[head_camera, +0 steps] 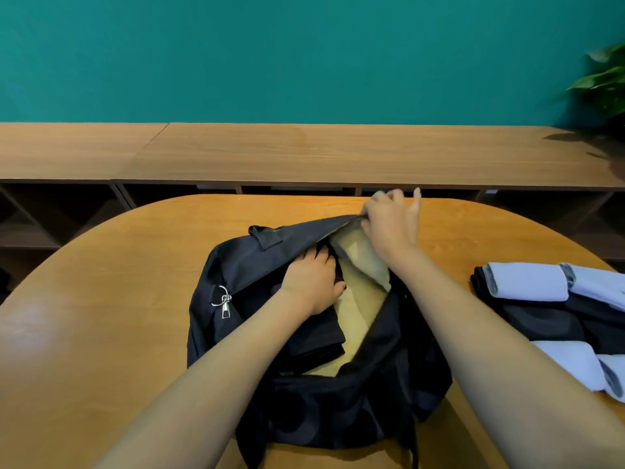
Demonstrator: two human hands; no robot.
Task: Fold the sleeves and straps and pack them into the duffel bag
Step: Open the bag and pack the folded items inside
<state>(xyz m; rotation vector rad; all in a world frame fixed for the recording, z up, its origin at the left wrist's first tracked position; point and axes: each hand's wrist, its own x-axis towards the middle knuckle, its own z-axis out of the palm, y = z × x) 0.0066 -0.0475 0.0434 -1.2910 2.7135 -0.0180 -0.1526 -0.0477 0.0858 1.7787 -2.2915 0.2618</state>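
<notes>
Forearms reach in from the near edge, both converging on the duffel bag (389, 384), which sits open at mid-table (101, 316). Left hand (313, 282): palm down, fingers near straight, pressing a folded black piece (314, 343) into the left side of the bag against the beige lining (358, 319); no grasp, just flat pressure, probably to seat the piece low and squeeze it flat. Right hand (389, 221): thumb and curled fingers pinch the far rim of the opening and hold it lifted, index finger sticking up free. Judged purpose: hold the mouth wide so the left hand has room. Zipper pull (225, 308) hangs at the left end, zip undone. Remaining folded sleeves (527, 282), pale lilac and dark, wait in a pile at the right edge of the table, well apart from the bag. Packing therefore partly done; the pile is not yet packed.
</notes>
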